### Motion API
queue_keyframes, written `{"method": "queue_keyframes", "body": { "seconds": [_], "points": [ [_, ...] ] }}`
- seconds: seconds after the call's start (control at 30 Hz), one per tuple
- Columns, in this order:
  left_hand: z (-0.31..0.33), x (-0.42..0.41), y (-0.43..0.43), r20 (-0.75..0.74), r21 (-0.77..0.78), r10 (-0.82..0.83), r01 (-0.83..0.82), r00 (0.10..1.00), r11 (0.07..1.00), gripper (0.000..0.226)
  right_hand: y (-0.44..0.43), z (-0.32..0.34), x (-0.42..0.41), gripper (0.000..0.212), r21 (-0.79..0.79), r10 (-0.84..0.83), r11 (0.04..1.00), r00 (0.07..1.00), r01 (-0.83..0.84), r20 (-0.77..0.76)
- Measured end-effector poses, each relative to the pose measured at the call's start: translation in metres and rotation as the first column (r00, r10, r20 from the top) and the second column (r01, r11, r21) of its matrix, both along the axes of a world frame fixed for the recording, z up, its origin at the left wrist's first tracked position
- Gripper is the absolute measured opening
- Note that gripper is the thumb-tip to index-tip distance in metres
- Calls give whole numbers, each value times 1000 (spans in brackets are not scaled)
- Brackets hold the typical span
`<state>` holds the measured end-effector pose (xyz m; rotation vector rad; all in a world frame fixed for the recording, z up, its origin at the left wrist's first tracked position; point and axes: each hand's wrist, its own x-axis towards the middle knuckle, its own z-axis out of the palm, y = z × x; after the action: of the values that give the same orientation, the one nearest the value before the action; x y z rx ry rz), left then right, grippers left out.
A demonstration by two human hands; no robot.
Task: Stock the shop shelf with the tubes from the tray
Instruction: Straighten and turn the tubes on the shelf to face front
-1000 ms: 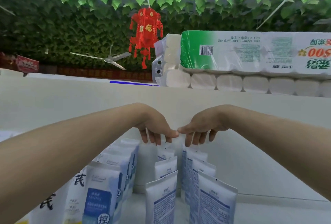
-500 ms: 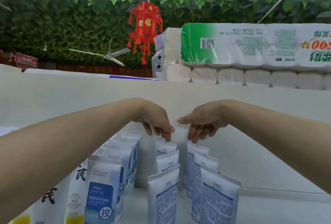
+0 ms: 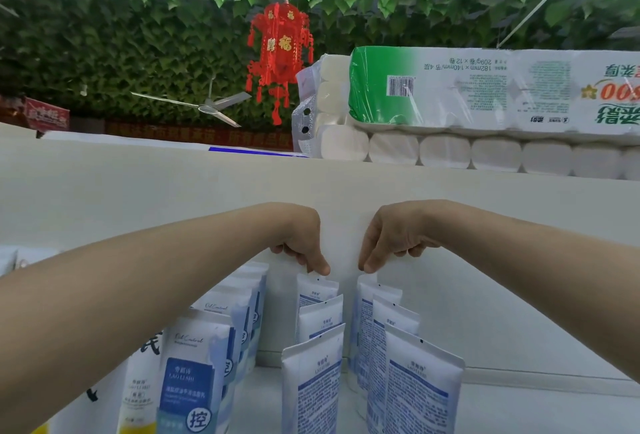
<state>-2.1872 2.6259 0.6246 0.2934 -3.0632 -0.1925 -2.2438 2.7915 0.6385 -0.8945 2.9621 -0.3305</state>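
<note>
White tubes with blue print stand upright in two rows on the white shelf [image 3: 526, 413]. The middle row's front tube [image 3: 313, 395] faces me, and its rear tube [image 3: 317, 291] stands by the back panel. My left hand [image 3: 301, 243] hangs over that rear tube, fingers curled, one fingertip touching its top edge. My right hand [image 3: 394, 239] is curled the same way, its thumb tip on the top of the right row's rear tube [image 3: 365, 298]. Neither hand visibly encloses a tube. The right row's front tube [image 3: 415, 388] is nearest. No tray is in view.
A row of blue-labelled tubes [image 3: 194, 374] stands to the left, with a white and yellow tube [image 3: 138, 399] beyond it. Toilet paper packs [image 3: 450, 94] lie on top of the shelf unit. A red lantern [image 3: 280, 49] and a ceiling fan [image 3: 207, 107] hang behind.
My two hands were touching at the fingertips; they have moved apart, each over its own row. Their fingers have curled in from hanging loosely downward.
</note>
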Motion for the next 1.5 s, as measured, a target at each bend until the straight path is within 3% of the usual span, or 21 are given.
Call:
{"method": "queue_keyframes", "body": {
  "seconds": [0.2, 0.37, 0.67, 1.5],
  "points": [
    [-4, -3, 5, -39, -82, 2, -5, 999, 997, 42, -4, -8, -2, 21, 55, 23, 998, 996, -19, -82],
    [-10, 0, 7, -133, -206, -63, 35, 989, 978, 36, -10, -18, -5, 26, 6, 36, 999, 980, -36, -194],
    [-9, 1, -3, -169, -222, -131, 92, 977, 971, 26, -23, -28, -12, 35, -47, -35, 999, 947, 21, -319],
    [-14, -8, -2, -187, -160, -125, 95, 974, 982, 25, -23, -27, -11, 46, -20, -55, 998, 950, 51, -307]
  ]
}}
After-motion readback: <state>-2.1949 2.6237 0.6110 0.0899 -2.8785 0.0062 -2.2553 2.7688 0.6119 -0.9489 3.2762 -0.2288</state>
